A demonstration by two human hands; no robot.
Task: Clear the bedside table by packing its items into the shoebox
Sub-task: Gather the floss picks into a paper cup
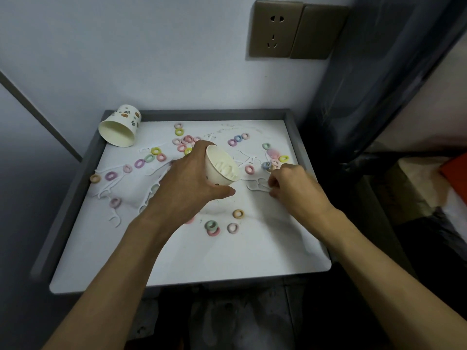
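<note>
My left hand (pixel 188 184) grips a white paper cup (pixel 222 168), tilted toward the right, with white floss picks inside. My right hand (pixel 293 185) has its fingers curled down onto white floss picks (pixel 257 186) lying on the bedside table's white top (pixel 202 256); whether it pinches one is hidden. Several pastel hair rings (pixel 212 227) and more floss picks (pixel 115 219) are scattered over the top. A second paper cup (pixel 120 126) with a printed pattern lies on its side at the back left corner. No shoebox is in view.
The table has a raised grey rim (pixel 68 195) on the left, back and right. A wall with a brown socket plate (pixel 275 30) stands behind it. A dark curtain (pixel 366 84) and bedding (pixel 434 188) lie to the right.
</note>
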